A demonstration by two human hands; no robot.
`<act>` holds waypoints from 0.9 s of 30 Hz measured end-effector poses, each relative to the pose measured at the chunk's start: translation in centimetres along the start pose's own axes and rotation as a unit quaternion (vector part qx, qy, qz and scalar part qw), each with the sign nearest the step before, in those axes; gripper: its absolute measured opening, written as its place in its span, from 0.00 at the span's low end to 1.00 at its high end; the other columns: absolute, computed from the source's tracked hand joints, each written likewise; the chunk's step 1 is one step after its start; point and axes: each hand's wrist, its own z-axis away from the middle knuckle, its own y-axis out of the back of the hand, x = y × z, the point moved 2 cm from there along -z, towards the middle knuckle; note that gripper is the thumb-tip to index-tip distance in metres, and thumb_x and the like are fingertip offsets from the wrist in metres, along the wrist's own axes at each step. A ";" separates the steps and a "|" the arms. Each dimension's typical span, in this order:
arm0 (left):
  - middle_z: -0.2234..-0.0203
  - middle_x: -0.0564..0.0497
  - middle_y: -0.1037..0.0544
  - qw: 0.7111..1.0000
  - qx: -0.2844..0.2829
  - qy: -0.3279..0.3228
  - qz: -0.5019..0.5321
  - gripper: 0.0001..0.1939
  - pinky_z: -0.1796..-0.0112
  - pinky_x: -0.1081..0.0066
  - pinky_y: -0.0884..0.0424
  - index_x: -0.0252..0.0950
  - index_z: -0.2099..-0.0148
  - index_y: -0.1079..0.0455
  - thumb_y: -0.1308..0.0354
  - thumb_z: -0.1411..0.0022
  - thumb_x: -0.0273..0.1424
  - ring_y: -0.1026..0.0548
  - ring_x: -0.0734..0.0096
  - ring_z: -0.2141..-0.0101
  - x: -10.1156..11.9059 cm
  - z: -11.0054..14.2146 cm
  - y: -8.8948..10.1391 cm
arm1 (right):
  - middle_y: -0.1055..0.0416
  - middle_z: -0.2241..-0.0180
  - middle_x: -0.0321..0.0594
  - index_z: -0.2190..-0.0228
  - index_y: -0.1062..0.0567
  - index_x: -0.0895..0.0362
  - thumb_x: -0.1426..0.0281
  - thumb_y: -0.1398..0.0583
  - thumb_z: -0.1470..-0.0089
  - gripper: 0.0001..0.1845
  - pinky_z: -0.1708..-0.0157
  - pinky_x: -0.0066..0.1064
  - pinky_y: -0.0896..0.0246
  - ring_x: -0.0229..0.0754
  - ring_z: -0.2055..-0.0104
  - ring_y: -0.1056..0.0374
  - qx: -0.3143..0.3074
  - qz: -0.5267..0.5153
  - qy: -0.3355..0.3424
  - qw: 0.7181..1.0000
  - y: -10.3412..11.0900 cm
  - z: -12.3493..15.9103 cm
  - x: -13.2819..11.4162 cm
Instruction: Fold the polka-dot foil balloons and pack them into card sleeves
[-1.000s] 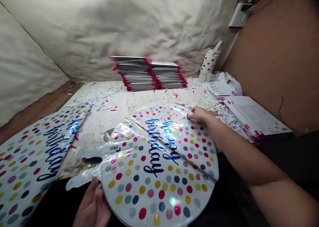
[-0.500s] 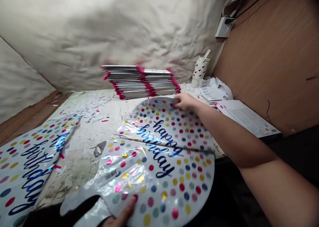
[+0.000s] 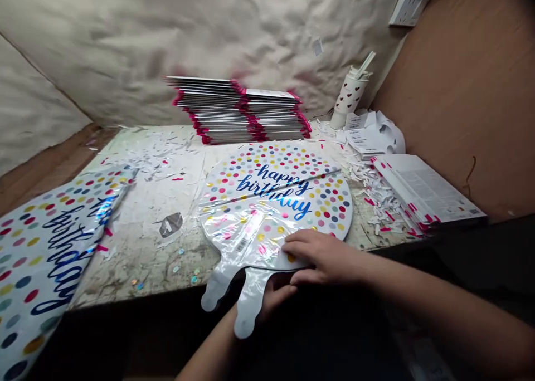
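Observation:
A round foil balloon [image 3: 276,194] printed with coloured dots and blue "happy birthday" script lies flat on the table, with a crease across it and a clear film over its lower half. Its two foil tabs [image 3: 238,297] hang past the table's near edge. My right hand [image 3: 326,255] rests on the balloon's near rim, fingers curled over it. My left hand [image 3: 273,297] sits below the rim behind the tabs, its fingers partly hidden. A second dotted balloon [image 3: 45,264] lies at the far left, apart from both hands.
The scuffed table [image 3: 154,203] holds scattered paper shreds and sequins. A tall stack of flat packets with pink edges [image 3: 238,111] stands behind the balloon. At the right are a heart-patterned cup [image 3: 349,97], loose papers [image 3: 368,133] and a stack of printed sheets [image 3: 426,191]. Cloth and wood panels form the walls.
The balloon has gone from tilted and raised to flat on the table, tabs toward me. My right hand has moved from its far rim to its near rim. My left hand has shifted rightward.

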 end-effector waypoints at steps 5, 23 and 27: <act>0.59 0.41 0.23 0.982 0.012 0.093 0.164 0.18 0.61 0.62 0.30 0.34 0.56 0.27 0.42 0.46 0.39 0.24 0.57 0.61 -4.2 4.0 5.2 | 0.35 0.51 0.56 0.51 0.33 0.65 0.64 0.46 0.44 0.23 0.50 0.45 0.41 0.54 0.47 0.40 0.116 0.150 0.042 0.981 -4.6 0.9 0.4; 0.78 0.52 0.27 0.990 0.064 -0.029 -0.126 0.18 0.77 0.77 0.39 0.34 0.70 0.33 0.45 0.45 0.46 0.33 0.78 0.82 -2.0 4.3 5.1 | 0.26 0.64 0.47 0.59 0.30 0.61 0.79 0.49 0.48 0.15 0.69 0.31 0.35 0.44 0.66 0.29 0.045 0.157 -0.092 0.982 -2.4 -4.9 -1.9; 0.81 0.54 0.29 0.987 0.076 -0.016 -0.137 0.18 0.82 0.77 0.41 0.36 0.72 0.32 0.43 0.47 0.47 0.37 0.80 0.86 -1.9 4.3 5.8 | 0.26 0.66 0.45 0.58 0.31 0.60 0.77 0.49 0.45 0.14 0.68 0.28 0.36 0.41 0.65 0.30 0.156 0.155 -0.020 0.975 -1.2 -2.5 -2.2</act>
